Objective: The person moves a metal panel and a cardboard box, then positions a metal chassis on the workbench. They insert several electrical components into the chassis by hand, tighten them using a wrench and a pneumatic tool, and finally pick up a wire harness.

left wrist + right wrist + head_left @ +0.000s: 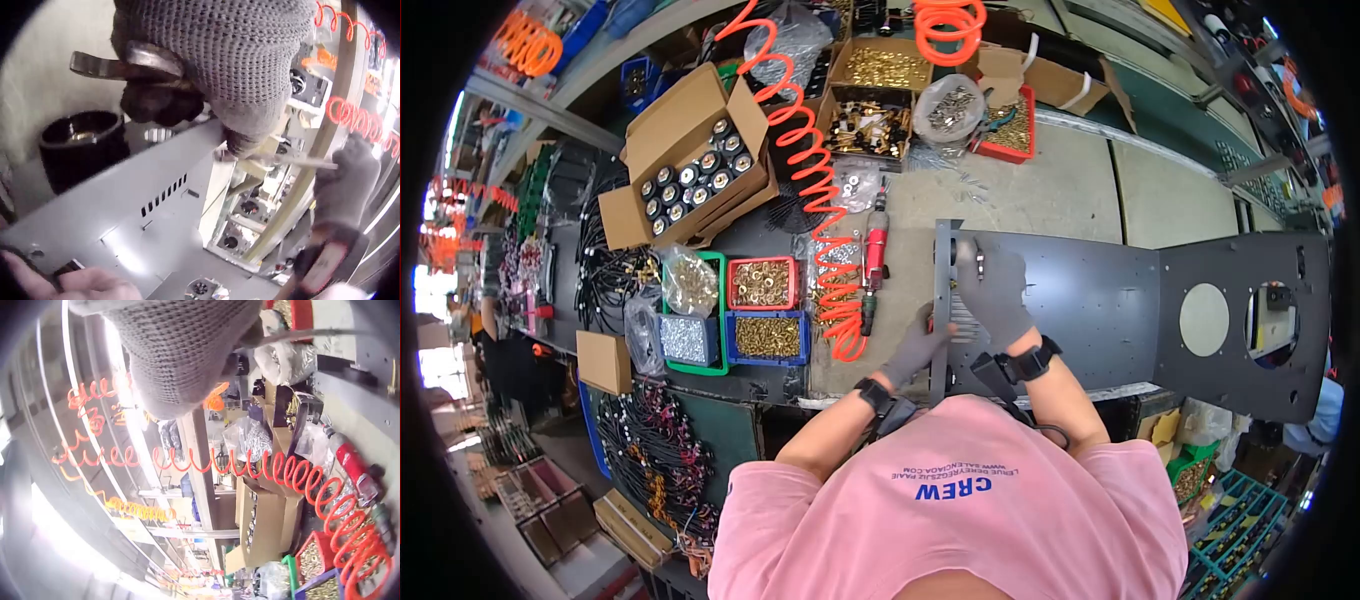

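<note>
Grey knit gloves cover both hands. My left hand (915,350) is at the left flange of a dark grey sheet-metal panel (1090,290). In the left wrist view its fingers hold a metal wrench (97,65), whose head sticks out past them. Beside that head a black round fitting (81,150) stands at the panel's flange. Over the panel, my right hand (995,290) grips a slim metal tool (312,334), which looks like a wrench handle. Its far end is partly hidden behind the left hand in the left wrist view.
Left of the panel lie a red pneumatic screwdriver (877,245) and its coiled orange hose (805,155). Farther left are a red bin (762,283), a blue bin (767,338) of small brass parts, and a cardboard box (690,180) of black fittings. Open boxes (865,120) line the back.
</note>
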### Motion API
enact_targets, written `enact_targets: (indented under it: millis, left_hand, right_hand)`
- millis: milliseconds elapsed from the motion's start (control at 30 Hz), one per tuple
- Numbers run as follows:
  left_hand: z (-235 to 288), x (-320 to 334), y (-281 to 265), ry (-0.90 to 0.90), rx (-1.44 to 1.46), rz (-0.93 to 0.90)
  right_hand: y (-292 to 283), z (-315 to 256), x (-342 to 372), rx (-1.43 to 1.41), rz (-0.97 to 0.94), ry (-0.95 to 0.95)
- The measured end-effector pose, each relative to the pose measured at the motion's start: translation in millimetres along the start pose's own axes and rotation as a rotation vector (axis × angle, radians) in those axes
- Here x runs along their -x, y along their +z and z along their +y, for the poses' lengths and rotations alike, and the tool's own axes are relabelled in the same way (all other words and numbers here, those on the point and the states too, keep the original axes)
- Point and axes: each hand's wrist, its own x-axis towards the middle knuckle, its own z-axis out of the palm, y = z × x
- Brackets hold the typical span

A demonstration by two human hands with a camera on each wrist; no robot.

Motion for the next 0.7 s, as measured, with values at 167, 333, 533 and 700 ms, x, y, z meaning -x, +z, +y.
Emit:
enact_targets:
  millis: [167, 333, 533, 700]
  left_hand:
    - [20, -2, -49, -0.470, 0.594, -0.231]
    - [94, -44, -50, -0.461, 0.812, -0.063]
    - [82, -134, -98, -0.247, 0.224, 0.139]
    - [109, -202, -124, -0.076, -0.660, 0.389]
  right_hand:
    - [-32, -13, 24, -0.011, -0.014, -0.284]
    - [2, -8, 40, 0.017, -0.553, -0.602]
    - [-41, 1, -66, -0.062, -0.376, -0.414]
    - [-79, -9, -249, -0.429, 0.037, -0.174]
